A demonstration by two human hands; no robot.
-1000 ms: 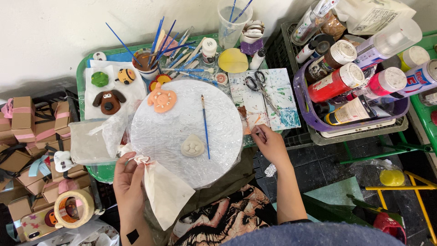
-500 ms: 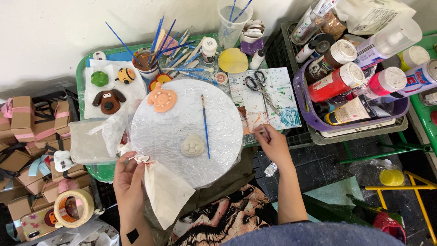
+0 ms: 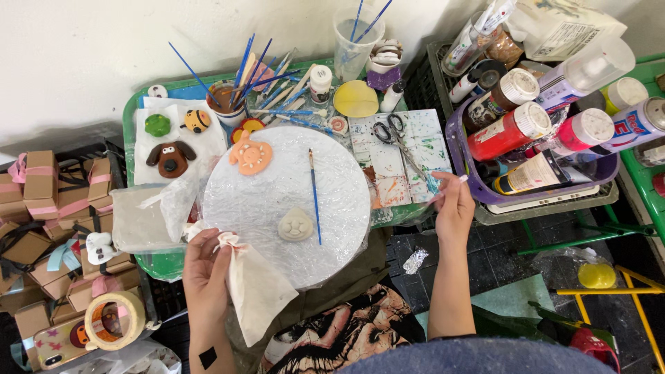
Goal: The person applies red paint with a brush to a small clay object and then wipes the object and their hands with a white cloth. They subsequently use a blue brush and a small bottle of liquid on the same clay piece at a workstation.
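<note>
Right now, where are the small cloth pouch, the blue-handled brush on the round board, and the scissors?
Cloth pouch [image 3: 258,294], head view, middle of its cream body.
Blue-handled brush [image 3: 315,197], head view, mid-handle.
Scissors [image 3: 389,129], head view, at the handle loops.

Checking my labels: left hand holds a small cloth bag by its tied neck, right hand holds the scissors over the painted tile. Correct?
Not quite. The left hand does hold the cloth bag at its tied neck, but the right hand pinches a small white stick-like tool, not the scissors, which lie untouched on the painted tile. The head view shows it.
</note>
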